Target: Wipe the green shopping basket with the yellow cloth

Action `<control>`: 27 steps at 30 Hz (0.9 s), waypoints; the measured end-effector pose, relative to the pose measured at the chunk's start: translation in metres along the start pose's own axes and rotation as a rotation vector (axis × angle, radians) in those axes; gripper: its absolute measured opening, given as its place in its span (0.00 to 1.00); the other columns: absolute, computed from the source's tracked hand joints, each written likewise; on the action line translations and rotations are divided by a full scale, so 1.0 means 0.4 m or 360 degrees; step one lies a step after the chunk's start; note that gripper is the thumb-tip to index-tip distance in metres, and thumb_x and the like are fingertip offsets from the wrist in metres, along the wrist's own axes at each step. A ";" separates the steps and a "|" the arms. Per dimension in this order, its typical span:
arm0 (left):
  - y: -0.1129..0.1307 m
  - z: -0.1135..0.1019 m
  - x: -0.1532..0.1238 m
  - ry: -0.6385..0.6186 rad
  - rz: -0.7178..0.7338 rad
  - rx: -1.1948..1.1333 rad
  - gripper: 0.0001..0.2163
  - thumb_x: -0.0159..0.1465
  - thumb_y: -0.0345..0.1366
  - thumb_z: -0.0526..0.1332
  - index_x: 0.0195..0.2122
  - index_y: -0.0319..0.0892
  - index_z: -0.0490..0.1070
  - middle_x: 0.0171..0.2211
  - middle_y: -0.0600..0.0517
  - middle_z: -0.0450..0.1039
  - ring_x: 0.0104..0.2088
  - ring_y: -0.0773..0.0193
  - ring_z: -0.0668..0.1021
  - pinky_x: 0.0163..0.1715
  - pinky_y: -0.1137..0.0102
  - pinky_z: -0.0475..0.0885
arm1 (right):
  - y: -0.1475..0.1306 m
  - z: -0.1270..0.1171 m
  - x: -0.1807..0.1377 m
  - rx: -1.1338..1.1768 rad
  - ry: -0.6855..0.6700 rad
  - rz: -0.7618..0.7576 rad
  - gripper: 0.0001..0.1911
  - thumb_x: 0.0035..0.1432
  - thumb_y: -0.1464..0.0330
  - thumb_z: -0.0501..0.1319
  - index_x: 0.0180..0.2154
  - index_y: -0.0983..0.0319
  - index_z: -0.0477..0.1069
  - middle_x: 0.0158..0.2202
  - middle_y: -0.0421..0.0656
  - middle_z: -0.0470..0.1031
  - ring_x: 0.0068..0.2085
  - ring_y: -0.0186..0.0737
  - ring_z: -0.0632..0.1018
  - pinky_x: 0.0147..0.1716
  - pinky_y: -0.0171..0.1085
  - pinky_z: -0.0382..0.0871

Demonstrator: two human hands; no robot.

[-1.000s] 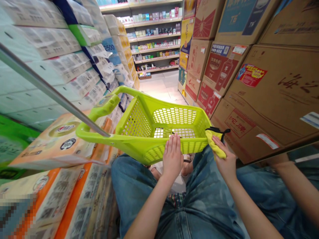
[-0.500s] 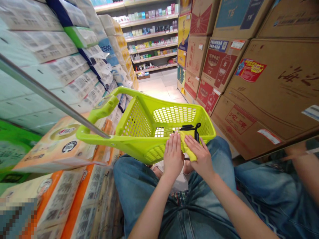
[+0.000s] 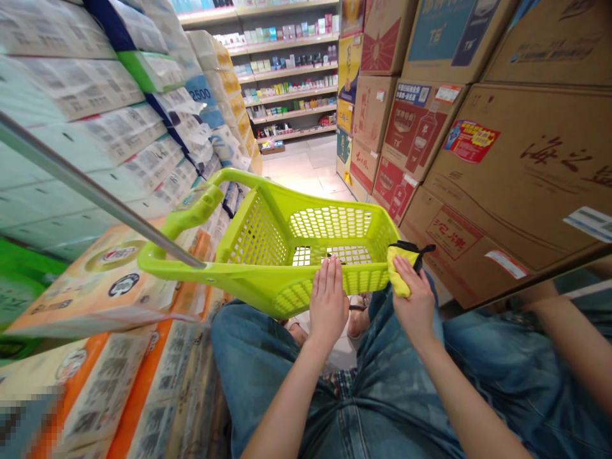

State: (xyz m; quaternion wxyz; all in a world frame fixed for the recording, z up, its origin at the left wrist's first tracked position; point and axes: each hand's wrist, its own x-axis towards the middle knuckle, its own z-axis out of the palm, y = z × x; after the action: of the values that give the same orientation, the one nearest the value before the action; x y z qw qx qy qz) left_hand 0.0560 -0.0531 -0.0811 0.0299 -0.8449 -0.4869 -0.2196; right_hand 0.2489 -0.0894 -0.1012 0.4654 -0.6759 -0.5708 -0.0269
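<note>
Basket: the yellow-green basket [image 3: 268, 274] is in the near middle of the scene, just in front of the person's knees, with its mouth to the top and one long side turned to the person. Its walls have many small holes.
Handle end: a looped handle [image 3: 191, 213] forms the left end of the basket, and a metal rod [image 3: 95, 189] runs from the near rim toward the far left.
Left hand: the left hand [image 3: 329, 309] lies against the near long side of the basket, with its fingertips at the rim. The fingers are straight and pressed together, and they do not curl around anything that I can see.
Right hand: the right hand [image 3: 415, 299] holds the yellow cloth [image 3: 396, 278], its fingers laid over it; the thumb is hidden, so I cannot tell how firm the grip is.
Cloth: it is at the near right corner of the basket, touching the rim, and its black edging sticks out to the right.
Left side: wrapped white packs [image 3: 86, 137] are stacked high, and orange-and-cream packs [image 3: 119, 280] lie nearer.
Right side: brown cartons [image 3: 521, 172] stand in a stack.
Far side: shelves [image 3: 287, 91] carry rows of small goods.
</note>
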 end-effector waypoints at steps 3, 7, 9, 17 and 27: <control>-0.001 0.001 -0.001 0.0004 0.0017 0.0010 0.37 0.61 0.29 0.54 0.70 0.32 0.40 0.71 0.42 0.46 0.71 0.54 0.48 0.68 0.56 0.54 | -0.097 0.036 0.000 -0.0028 -0.0186 -0.0187 0.38 0.48 0.79 0.52 0.62 0.56 0.64 0.62 0.45 0.69 0.64 0.45 0.68 0.66 0.56 0.51; -0.004 0.007 -0.003 0.0033 0.0030 0.0053 0.34 0.62 0.28 0.52 0.70 0.33 0.43 0.71 0.42 0.49 0.71 0.54 0.49 0.67 0.56 0.55 | -0.178 0.071 -0.004 0.0051 -0.0350 -0.0418 0.40 0.46 0.80 0.51 0.63 0.60 0.62 0.63 0.47 0.67 0.64 0.45 0.67 0.66 0.53 0.50; -0.004 0.008 -0.003 0.0043 0.0032 0.0061 0.34 0.63 0.28 0.52 0.70 0.33 0.43 0.70 0.42 0.49 0.71 0.55 0.49 0.67 0.56 0.55 | -0.176 0.068 -0.003 0.0061 -0.0410 -0.0492 0.41 0.46 0.80 0.51 0.64 0.60 0.61 0.63 0.47 0.67 0.65 0.44 0.66 0.67 0.53 0.48; 0.004 -0.002 0.001 -0.0015 0.0000 0.0032 0.37 0.61 0.29 0.54 0.70 0.32 0.41 0.71 0.43 0.46 0.71 0.54 0.48 0.68 0.57 0.53 | 0.019 -0.034 0.007 -0.0001 -0.0269 -0.0322 0.34 0.54 0.77 0.53 0.62 0.53 0.64 0.62 0.43 0.69 0.63 0.44 0.69 0.66 0.55 0.50; 0.003 0.000 0.001 -0.0014 -0.0004 0.0048 0.36 0.61 0.29 0.54 0.70 0.31 0.42 0.71 0.42 0.46 0.71 0.54 0.48 0.68 0.57 0.53 | -0.049 0.021 0.010 -0.0038 -0.0085 -0.0158 0.34 0.49 0.78 0.52 0.59 0.59 0.68 0.60 0.47 0.71 0.62 0.45 0.70 0.65 0.56 0.54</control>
State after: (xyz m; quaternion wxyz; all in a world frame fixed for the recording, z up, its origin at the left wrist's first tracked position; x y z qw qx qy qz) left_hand 0.0573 -0.0533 -0.0808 0.0402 -0.8448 -0.4912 -0.2084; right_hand 0.2306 -0.0825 -0.0922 0.4400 -0.6527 -0.6155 -0.0387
